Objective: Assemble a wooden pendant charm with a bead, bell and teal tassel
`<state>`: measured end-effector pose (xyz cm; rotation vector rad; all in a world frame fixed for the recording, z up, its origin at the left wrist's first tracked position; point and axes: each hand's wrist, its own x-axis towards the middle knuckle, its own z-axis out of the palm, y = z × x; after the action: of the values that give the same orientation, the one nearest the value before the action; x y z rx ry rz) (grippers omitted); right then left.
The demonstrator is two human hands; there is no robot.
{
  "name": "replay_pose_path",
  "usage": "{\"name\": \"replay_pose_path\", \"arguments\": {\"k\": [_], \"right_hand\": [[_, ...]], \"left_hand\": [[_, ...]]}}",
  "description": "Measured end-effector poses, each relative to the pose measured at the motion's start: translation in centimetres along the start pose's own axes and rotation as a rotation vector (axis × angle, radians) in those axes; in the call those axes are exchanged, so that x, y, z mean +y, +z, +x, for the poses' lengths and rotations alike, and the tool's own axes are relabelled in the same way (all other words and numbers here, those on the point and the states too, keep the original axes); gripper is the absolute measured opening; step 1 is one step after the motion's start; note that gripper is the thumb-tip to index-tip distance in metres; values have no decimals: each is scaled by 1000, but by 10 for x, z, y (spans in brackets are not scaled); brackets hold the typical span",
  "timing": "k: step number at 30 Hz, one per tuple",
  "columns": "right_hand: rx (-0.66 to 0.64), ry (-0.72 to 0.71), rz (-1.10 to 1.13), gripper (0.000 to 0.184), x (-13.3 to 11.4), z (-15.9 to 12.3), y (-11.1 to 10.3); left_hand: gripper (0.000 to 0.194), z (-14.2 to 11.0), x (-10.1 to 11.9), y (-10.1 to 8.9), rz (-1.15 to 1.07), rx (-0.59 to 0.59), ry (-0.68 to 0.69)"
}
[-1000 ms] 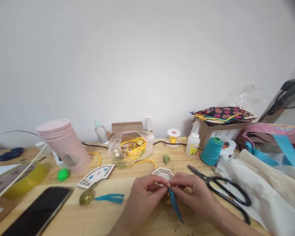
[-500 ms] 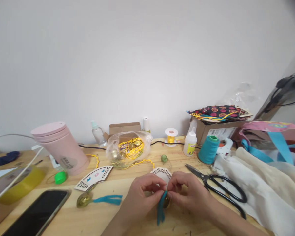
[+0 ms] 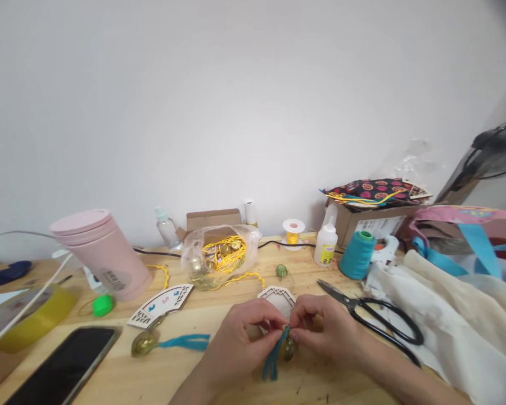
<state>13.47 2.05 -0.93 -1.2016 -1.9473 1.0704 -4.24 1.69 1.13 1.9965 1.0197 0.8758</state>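
Note:
My left hand (image 3: 240,337) and my right hand (image 3: 324,332) meet at the middle of the wooden table, their fingertips pinching the top of a teal tassel (image 3: 272,363). A small brass bell (image 3: 288,350) hangs just below my right fingers, partly hidden by them. Behind my hands lies a white fretwork wooden ornament (image 3: 278,298), apparently joined to the bell, though my fingers hide any link. To the left, a fan-shaped wooden ornament (image 3: 160,305) lies with its own brass bell (image 3: 142,343) and teal tassel (image 3: 183,342).
Black-handled scissors (image 3: 362,315) lie right of my right hand, beside white cloth (image 3: 430,315). Behind stand a teal thread cone (image 3: 357,256), a glue bottle (image 3: 326,244), a plastic bag of bells and yellow cord (image 3: 219,259), and a pink tumbler (image 3: 105,256). A phone (image 3: 63,365) lies front left.
My fingers have drawn closer around the tassel's top. The tassel now hangs shorter and tilts down to the left, and the view has shifted slightly.

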Motion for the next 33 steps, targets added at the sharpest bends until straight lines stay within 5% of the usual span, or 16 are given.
{"name": "replay_pose_path", "arguments": {"k": [6,13,22,29,33], "right_hand": [[17,126,190,1,-4,3,3],[152,39,236,8,-7,0,11],[120,-47,717,9,-11,-6,7],[182,-90,668,7,-13,-6,6],[255,-161,386,11,-13,-7,2]], "left_hand": [[11,0,2,-2,-10,-21,-9],[13,2,-1,3,-78,6,-78],[12,-1,5,7,-296,41,-190],[41,-2,2,19,-487,-5,-167],[38,-1,0,28,-521,-3,-232]]}}
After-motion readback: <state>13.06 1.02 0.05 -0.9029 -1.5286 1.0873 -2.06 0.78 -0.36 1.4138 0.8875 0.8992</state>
